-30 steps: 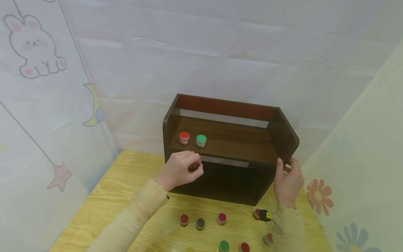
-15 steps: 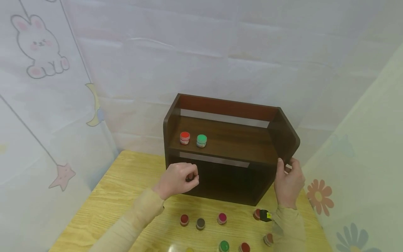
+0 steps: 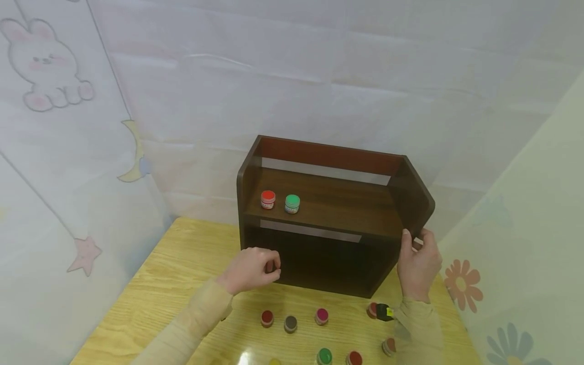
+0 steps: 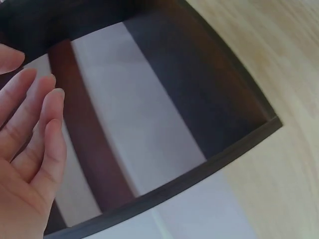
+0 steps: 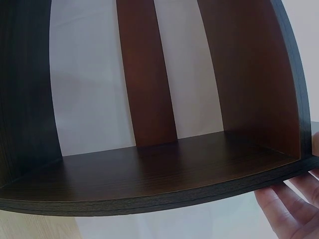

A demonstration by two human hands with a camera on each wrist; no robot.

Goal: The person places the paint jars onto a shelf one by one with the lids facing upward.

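A dark brown two-tier wooden shelf [image 3: 351, 203] stands on the table. On its upper board, toward the left, sit a red-lidded jar [image 3: 267, 199] and a green-lidded jar [image 3: 292, 204], side by side and apart. My left hand [image 3: 251, 269] hovers before the lower left opening, its fingers loosely bent and nothing in them; in the left wrist view the palm and relaxed fingers [image 4: 52, 134] show beside the shelf. With my right hand [image 3: 417, 266] I grip the shelf's right side panel, thumb at the front, and the right wrist view shows fingers [image 5: 281, 211] under that edge.
Several small jars stand on the yellow wood-grain table [image 3: 150, 284] before the shelf, among them a dark red one [image 3: 266, 318], a grey one [image 3: 290, 324], a magenta one [image 3: 321, 316] and a green one [image 3: 324, 356]. A pale curtain [image 3: 292, 91] hangs behind.
My left hand has drawn down and slightly left, away from the green-lidded jar and the upper board. The right hand keeps its grip on the shelf; both jars stay put.
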